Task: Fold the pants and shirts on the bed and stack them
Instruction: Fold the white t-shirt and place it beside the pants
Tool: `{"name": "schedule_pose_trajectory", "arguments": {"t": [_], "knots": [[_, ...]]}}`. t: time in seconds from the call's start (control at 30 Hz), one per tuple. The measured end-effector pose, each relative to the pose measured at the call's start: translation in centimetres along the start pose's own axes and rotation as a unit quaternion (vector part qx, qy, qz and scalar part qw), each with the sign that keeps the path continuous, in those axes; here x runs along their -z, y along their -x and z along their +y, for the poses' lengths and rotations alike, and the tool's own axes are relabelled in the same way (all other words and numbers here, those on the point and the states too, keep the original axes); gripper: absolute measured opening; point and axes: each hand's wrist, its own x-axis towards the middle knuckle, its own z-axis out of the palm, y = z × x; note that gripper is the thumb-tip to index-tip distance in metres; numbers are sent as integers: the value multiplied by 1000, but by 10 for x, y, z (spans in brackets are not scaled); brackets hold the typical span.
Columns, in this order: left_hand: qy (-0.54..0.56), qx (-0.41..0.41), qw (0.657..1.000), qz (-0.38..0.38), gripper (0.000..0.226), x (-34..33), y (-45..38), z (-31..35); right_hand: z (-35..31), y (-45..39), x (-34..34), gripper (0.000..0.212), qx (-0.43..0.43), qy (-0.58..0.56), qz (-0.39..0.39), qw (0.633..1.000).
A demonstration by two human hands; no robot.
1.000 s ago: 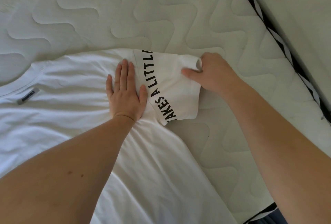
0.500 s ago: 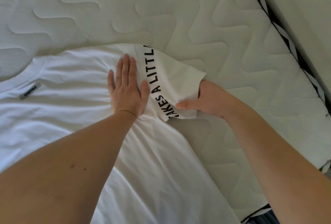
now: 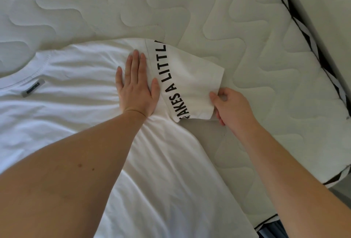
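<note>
While shirt [image 3: 76, 123] lies flat | quilted mattress [image 3: 247, 38], black-white edging [image 3: 303, 28]

Quilted off-white mattress [image 3: 190, 9], stitched in wavy, winding channels across the whole top. Black-and-white patterned edging [image 3: 311, 34] along its right side, running diagonally from the top down toward the lower right corner. Pale plain surface [image 3: 326, 0] just beyond that edging, at upper right. Dark strip [image 3: 271, 228] below the near corner, too small to tell.
</note>
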Motion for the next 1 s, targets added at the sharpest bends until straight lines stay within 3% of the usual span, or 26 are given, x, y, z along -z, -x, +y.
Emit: {"name": "schedule_pose_trajectory", "arguments": {"t": [0.1, 0.17, 0.27, 0.37, 0.47, 0.6, 0.8, 0.9, 1.0], "knots": [[0, 1, 1000, -2, 69, 1, 0, 0, 6, 17, 0, 20, 56, 140, 152, 977], [1, 2, 1000, -2, 69, 1, 0, 0, 0, 35, -5, 15, 209, 157, 223, 939], [-1, 1, 1000, -3, 69, 2, 0, 1, 1, 45, -24, 45, 384, 285, 118, 870], [4, 2, 1000, -5, 67, 2, 0, 1, 0, 41, -43, 48, 410, 390, 35, 824], [11, 1, 1000, -4, 67, 2, 0, 1, -6, 33, -59, 40, 407, 449, 36, 795], [19, 1, 1000, -2, 68, 4, 1, 1, -12, 28, -68, 18, 393, 413, 71, 818], [25, 5, 1000, -7, 69, 6, 1, 2, -1, 47, -66, 30, 329, 304, 97, 889], [25, 2, 1000, -8, 68, 6, 1, 2, 0, 62, -77, 35, 309, 272, 113, 904], [27, 1, 1000, -9, 68, 6, 1, 1, 1, 68, -92, 39, 273, 310, 144, 899]]}}
